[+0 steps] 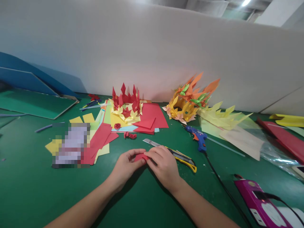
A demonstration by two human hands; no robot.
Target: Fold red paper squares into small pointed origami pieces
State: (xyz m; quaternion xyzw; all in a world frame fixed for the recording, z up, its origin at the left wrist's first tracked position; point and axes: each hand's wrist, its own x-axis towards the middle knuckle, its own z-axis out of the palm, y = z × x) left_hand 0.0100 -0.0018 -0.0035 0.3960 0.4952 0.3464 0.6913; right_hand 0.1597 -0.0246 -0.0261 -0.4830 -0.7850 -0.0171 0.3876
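My left hand [125, 164] and my right hand [163, 164] meet over a small piece of red paper [140, 157] on the green table [35, 190]. Both pinch the paper with curled fingers and press it against the table. Just behind my right hand lies a yellow utility knife [182, 157] with its metal blade extended to the left. Two small folded red paper bits [130, 135] rest a little beyond my hands.
A red and yellow paper crown [125, 106] stands on sheets of coloured paper [152, 118]. An orange paper wreath [187, 99] leans on the white wall. A blue glue gun [199, 139] lies to the right, its cord running toward a magenta device [258, 202]. Red and yellow sheets [99, 139] lie at left.
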